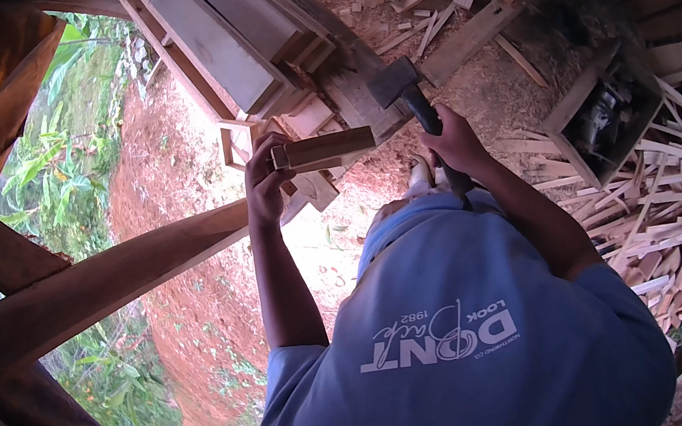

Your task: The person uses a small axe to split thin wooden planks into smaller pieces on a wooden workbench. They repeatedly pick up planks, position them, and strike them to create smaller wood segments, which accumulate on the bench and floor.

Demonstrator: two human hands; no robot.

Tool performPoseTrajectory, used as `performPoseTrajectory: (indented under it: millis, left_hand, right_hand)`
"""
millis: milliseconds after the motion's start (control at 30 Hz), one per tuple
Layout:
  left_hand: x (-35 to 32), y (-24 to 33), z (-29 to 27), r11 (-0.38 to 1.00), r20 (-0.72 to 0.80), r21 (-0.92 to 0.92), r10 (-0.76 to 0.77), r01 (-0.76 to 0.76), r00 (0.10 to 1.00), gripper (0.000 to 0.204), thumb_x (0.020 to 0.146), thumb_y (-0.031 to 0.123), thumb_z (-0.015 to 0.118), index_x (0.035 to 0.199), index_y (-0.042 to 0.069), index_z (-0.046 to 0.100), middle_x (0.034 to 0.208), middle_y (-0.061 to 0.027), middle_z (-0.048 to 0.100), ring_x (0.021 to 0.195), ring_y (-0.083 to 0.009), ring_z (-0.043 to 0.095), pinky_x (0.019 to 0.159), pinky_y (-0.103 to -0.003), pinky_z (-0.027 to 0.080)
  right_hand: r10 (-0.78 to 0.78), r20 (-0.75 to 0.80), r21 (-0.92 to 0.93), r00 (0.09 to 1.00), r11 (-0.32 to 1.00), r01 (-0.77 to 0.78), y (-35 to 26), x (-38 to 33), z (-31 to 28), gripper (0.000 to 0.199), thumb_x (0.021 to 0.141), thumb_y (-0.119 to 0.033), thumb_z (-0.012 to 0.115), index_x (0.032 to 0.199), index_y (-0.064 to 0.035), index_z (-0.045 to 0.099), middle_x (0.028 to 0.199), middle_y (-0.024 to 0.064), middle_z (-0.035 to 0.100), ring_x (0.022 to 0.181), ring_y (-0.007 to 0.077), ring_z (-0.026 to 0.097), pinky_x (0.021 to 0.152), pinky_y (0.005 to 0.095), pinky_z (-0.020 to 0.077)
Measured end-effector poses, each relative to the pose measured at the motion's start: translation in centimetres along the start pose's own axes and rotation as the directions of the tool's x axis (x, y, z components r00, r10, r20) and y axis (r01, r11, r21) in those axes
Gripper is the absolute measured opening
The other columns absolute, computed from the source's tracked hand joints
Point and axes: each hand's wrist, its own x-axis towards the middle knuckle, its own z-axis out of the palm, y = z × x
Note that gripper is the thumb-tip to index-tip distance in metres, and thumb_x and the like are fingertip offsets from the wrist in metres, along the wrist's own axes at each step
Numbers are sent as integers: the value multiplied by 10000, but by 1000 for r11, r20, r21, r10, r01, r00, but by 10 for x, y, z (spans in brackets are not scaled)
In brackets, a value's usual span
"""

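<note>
While gripped, hatchet (406, 92) head-up, near-vertical.

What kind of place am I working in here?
Likely an open-air woodworking yard: stacked planks, offcut scraps on bare red earth, greenery beyond. Your right hand holds a hatchet.

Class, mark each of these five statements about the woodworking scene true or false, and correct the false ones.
1. The left hand grips a short wooden block. True.
2. The right hand holds a saw. False: it holds a hatchet by its dark handle.
3. Thin wood offcuts lie piled on the person's right. True.
4. The person wears a red shirt. False: the shirt is blue.
5. Stacked planks lie beyond the hands. True.
</note>
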Motion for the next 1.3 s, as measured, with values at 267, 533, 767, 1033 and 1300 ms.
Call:
performPoseTrajectory:
  millis: [267, 533, 767, 1033, 1300]
  left_hand:
    - [-6, 12, 5, 994, -32, -107, -6, 3, 999, 474, 610, 185, 644, 1019, -52, 617, 1113, -138, 597, 1084, -249, 580, 991, -316, 436]
    - [-8, 19, 3, 995, -20, -101, -5, 3, 1000, 407, 634, 191, 638, 968, -40, 609, 976, -102, 597, 946, -214, 563, 861, -309, 438]
    - [-15, 23, 13, 986, 1, -103, -130, 129, 992, 385, 681, 135, 660, 1023, -40, 641, 895, -36, 591, 826, -124, 559, 747, -288, 453]
    - [-48, 62, 71, 984, 32, -55, -167, 168, 986, 358, 797, 52, 719, 1140, -21, 646, 978, -55, 672, 948, -126, 629, 846, -318, 515]
    - [-73, 110, 93, 993, 91, -117, -10, 21, 996, 510, 879, 266, 818, 1231, -28, 594, 1034, -143, 672, 1001, -214, 692, 881, -363, 553]
  right_hand:
    - [-45, -47, -150, 998, 988, 37, 34, 52, 55, 305, 925, -115, 711, 1036, 4, 453, 717, 157, 669, 497, 255, 710, 421, 405, 548]
    - [-178, -208, -429, 962, 900, 74, 44, 54, 77, 532, 928, -196, 730, 1227, 42, 360, 952, 366, 672, 903, 553, 699, 785, 589, 581]
    - [-255, -122, -531, 959, 833, 154, 30, 46, 36, 406, 969, -208, 668, 1217, 50, 475, 1143, 331, 621, 1112, 483, 648, 953, 543, 528]
    - [-627, 408, -417, 664, 519, 746, -164, -61, 18, 573, 946, -341, 768, 1363, 4, 579, 1295, 234, 648, 1199, 419, 636, 1065, 509, 475]
    - [-622, 404, -317, 671, 592, 741, -155, -78, 12, 507, 829, -245, 869, 1252, -44, 675, 1118, 160, 721, 1076, 381, 693, 958, 495, 527]
